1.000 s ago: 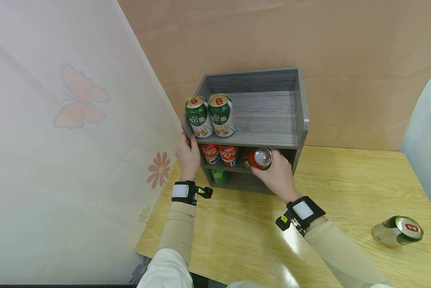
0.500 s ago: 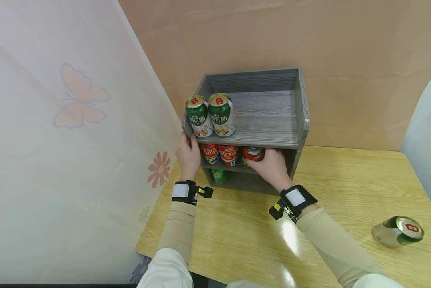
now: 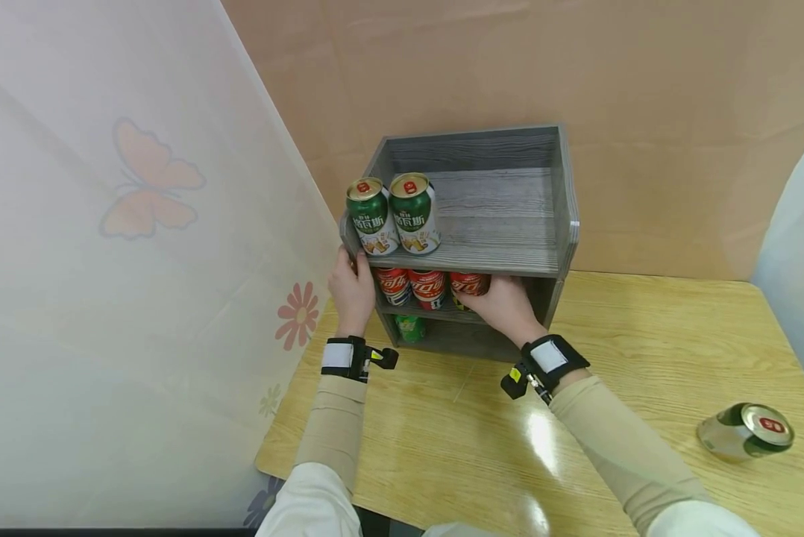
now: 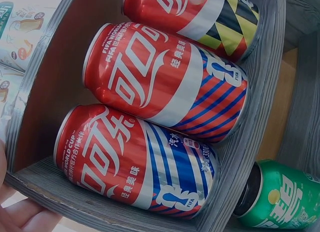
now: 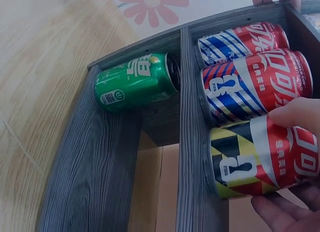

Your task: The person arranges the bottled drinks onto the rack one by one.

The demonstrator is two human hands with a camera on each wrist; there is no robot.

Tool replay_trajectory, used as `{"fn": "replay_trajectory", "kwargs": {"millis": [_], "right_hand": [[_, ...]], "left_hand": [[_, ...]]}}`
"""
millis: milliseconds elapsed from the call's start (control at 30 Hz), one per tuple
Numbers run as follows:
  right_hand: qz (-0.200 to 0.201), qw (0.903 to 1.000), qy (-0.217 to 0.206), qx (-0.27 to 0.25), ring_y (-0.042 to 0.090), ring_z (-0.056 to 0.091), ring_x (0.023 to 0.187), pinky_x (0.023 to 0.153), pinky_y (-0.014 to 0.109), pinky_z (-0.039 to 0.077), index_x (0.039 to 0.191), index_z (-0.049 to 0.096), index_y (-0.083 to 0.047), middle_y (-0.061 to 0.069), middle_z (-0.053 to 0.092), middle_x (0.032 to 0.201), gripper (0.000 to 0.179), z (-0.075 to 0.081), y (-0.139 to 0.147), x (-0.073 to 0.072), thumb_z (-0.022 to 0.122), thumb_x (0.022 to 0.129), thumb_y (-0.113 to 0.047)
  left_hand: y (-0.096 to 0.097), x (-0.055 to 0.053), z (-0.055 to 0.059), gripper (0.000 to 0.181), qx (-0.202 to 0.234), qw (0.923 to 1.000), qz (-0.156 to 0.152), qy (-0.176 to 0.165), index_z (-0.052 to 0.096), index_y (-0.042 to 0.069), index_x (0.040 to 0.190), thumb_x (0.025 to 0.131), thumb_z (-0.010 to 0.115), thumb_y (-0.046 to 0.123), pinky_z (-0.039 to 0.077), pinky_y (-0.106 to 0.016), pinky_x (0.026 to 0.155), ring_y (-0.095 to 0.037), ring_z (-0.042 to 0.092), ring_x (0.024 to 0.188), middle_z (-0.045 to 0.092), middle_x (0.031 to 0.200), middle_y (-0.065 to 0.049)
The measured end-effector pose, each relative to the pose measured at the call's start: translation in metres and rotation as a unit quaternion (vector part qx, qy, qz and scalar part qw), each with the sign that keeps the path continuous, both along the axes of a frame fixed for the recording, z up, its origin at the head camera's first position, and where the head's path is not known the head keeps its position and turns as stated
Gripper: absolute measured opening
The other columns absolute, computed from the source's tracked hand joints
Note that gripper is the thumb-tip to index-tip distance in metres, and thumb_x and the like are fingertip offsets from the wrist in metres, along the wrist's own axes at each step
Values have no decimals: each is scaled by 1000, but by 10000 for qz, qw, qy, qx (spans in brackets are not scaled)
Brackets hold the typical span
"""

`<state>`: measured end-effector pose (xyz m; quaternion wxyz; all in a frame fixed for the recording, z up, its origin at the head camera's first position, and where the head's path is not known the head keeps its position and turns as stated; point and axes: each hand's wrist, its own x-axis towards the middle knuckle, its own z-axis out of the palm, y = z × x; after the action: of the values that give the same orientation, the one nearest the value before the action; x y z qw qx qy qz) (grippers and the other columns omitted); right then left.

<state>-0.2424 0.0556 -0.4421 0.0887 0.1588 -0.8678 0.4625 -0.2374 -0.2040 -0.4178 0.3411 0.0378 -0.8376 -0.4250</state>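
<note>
My right hand grips a red cola can with a yellow-and-black pattern, thumb on the near side and fingers beneath in the right wrist view. This can stands in the middle tier of a grey wooden shelf, close beside a second red cola can. Left of that is another cola can, both with blue stripes. My left hand holds the shelf's left side panel by its edge. On the top tier, two green-and-white drink cans stand side by side at the left.
A green soda can is at the left of the bottom tier. One more green-and-white can stands on the wooden table at the far right. A white printed sheet borders the left side.
My right hand has moved forward and left into the middle tier, bringing the cola can from tilted at the front to upright beside the other two. The left hand has stayed put.
</note>
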Motion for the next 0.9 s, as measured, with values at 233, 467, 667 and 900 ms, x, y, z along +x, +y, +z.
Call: {"fn": "replay_trajectory", "kwargs": {"millis": [233, 467, 667, 900], "right_hand": [[81, 9997, -175, 139, 42, 48, 130, 105, 56, 41, 151, 35, 0, 24, 46, 143, 85, 0, 3, 0, 84, 83, -15], [35, 9998, -104, 166, 41, 48, 131, 106, 55, 40, 150, 36, -1, 23, 46, 143, 83, -2, 2, 1, 85, 84, -16], [-81, 9999, 36, 148, 41, 48, 131, 105, 55, 42, 149, 37, -1, 22, 47, 142, 83, -5, 0, 2, 86, 84, -21], [-306, 9990, 236, 238, 42, 55, 125, 99, 56, 46, 146, 39, 0, 22, 52, 136, 81, -10, -3, 2, 86, 84, -25]], "left_hand": [[0, 0, 0, 25, 98, 10000, -12, 5, 63, -1, 123, 108, 51, 17, 56, -46, 84, -32, 69, 106, 70, 117, -19], [0, -1, -1, 24, 42, 10000, -3, 84, 63, -2, 120, 108, 51, 16, 56, -47, 81, -33, 69, 103, 70, 114, -20], [0, -2, -1, 24, 50, 9999, -36, 102, 63, -2, 120, 108, 51, 16, 56, -48, 79, -34, 69, 102, 70, 114, -20], [2, 0, 0, 25, 70, 10000, -9, 18, 62, -1, 122, 108, 50, 16, 56, -48, 81, -34, 69, 103, 69, 115, -21]]}}
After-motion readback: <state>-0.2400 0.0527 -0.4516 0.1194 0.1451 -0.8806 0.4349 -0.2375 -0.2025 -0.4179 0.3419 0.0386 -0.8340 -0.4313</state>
